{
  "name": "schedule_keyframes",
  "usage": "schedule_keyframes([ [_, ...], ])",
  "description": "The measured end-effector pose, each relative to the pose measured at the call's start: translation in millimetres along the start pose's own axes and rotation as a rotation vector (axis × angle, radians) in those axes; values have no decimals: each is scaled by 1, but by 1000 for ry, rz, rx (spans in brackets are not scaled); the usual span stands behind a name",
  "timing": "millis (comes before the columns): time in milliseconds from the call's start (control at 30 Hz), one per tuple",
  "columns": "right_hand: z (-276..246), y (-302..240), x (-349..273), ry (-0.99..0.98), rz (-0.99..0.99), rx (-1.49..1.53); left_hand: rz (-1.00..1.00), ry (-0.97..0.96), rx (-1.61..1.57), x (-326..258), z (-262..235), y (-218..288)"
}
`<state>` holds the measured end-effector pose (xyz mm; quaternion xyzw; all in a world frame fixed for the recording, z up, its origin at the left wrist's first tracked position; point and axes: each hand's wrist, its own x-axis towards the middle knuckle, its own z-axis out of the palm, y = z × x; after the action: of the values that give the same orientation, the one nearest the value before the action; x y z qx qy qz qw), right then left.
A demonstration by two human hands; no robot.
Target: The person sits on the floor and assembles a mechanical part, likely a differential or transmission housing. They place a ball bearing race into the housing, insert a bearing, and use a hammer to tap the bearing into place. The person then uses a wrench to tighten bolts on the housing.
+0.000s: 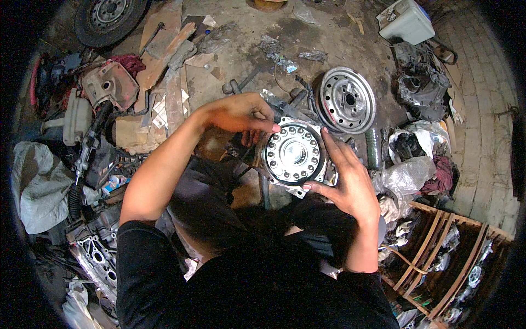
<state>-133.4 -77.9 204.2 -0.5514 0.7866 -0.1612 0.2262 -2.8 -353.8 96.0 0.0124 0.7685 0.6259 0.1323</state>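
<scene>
A round, silvery metal part (294, 153), its face ringed with dark studs inside a black rim, sits between a person's hands, just beyond their dark-clothed legs (200, 192). The right hand (353, 189) is clamped on its right and lower edge, thumb and fingers spread wide; the left hand (246, 114) touches the upper-left rim, but shadow hides whether it grips. If the right hold slipped, the part could tip or drop toward the stained concrete floor (339, 44) and get scratched or dirtied.
</scene>
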Motion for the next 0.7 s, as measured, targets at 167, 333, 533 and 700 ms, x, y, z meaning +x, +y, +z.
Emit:
schedule_keyframes([
  [167, 1, -5, -2, 15, 30, -23, -109, 25, 52, -4, -3, 10],
  [333, 0, 3, -5, 9, -7, -61, -196, 28, 45, -10, -4, 20],
  [533, -2, 6, -4, 0, -27, -6, -148, -42, -13, -7, -6, 8],
  [700, -1, 5, -6, 6, -32, -63, -157, -70, -52, -6, -7, 12],
])
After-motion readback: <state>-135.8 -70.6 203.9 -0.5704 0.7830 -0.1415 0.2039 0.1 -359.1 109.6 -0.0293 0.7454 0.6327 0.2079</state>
